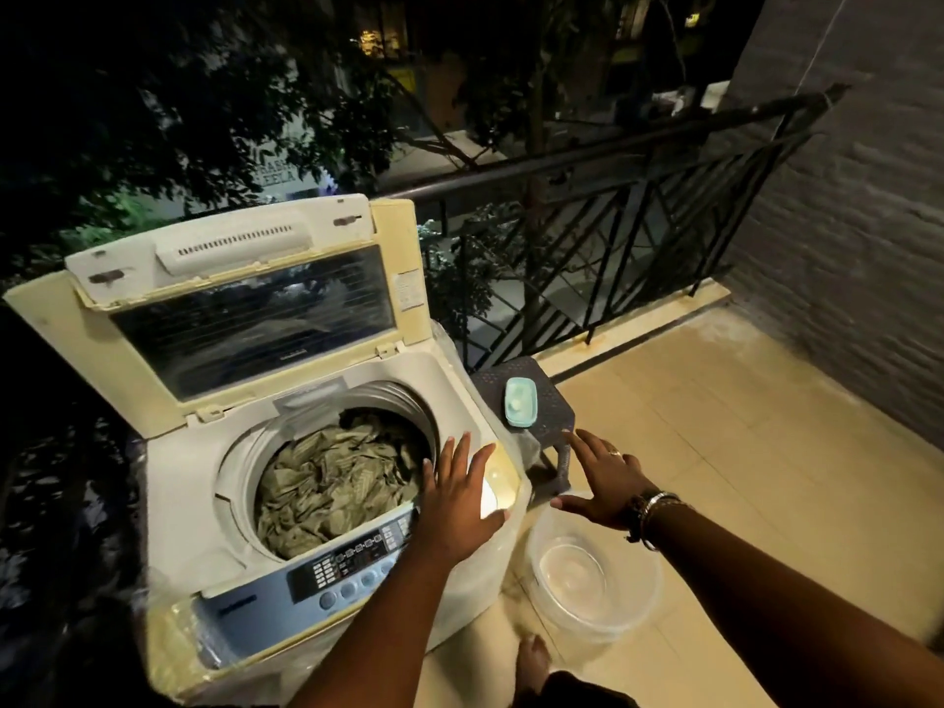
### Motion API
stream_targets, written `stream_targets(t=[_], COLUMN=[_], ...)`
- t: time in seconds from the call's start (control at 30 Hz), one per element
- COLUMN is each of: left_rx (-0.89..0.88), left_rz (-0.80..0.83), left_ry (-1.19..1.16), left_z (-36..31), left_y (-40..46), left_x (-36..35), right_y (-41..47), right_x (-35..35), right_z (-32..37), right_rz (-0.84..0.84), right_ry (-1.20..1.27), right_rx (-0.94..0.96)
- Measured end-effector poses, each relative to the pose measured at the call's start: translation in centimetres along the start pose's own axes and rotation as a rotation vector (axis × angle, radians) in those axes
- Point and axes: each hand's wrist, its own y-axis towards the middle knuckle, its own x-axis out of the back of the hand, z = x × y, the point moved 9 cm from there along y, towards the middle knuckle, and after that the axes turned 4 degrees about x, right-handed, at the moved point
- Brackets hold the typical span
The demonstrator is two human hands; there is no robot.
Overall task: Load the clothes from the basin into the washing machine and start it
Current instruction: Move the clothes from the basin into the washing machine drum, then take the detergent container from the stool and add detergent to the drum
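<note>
Washer [214, 508] lid [245, 309] up, propped open. Clothes [332, 482] in drum, olive patterned heap. Left hand [459, 503] flat over washer's right front corner beside drum rim, fingers [449, 457] straight, spread, holding nothing. Right hand [603, 482] hovers above basin [595, 580], fingers spread wide, holding nothing. Basin clear, on floor [766, 477] just right of washer, no clothes inside. Teal box [521, 401] on stool [549, 426] beside washer.
</note>
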Motion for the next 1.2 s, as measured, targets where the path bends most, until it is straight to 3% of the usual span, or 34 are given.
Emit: stream_targets(t=[0.2,0.4,0.5,0.57,0.67,0.73,0.83,0.9,1.0,1.2], left_rx=[0.134,0.410,0.480,0.529,0.633,0.801,1.077,1.111,1.068,1.171], left_rz=[-0.028,-0.098,-0.064,-0.135,-0.155,-0.252,-0.352,-0.302,-0.380,-0.407], left_ry=[-0.034,0.055,0.119,0.149,0.069,-0.291,-1.236,-1.634,-1.869,-2.110], left_z=[5.8,14.5,18.3,20.4,23.7,27.1,31.0,31.8,32.5,35.2], left_y=[0.9,0.3,0.0,-0.3,0.9,1.5,3.2,6.0,8.8,10.5], left_x=[1.6,4.8,5.7,6.9,6.7,5.8,3.0,1.8,3.0,0.6], right_y=[7.2,15.4,18.6,20.4,23.5,25.0,28.3,31.0,32.8,35.5], right_x=[1.3,1.9,0.9,0.3,-0.3,-1.1,-3.2,-4.6,-6.1,-10.8], right_z=[4.8,14.3,19.4,22.8,26.9,28.7,30.2,30.9,31.9,32.8], right_rz=[-0.042,-0.095,0.000,-0.001,0.069,0.140,0.285,0.278,0.281,0.127], right_ry=[-0.019,-0.057,-0.108,-0.153,-0.143,-0.020,0.545,0.924,1.552,1.687], right_rx=[0.181,0.519,0.677,0.788,0.857,0.783,0.448,0.182,-0.132,-0.501])
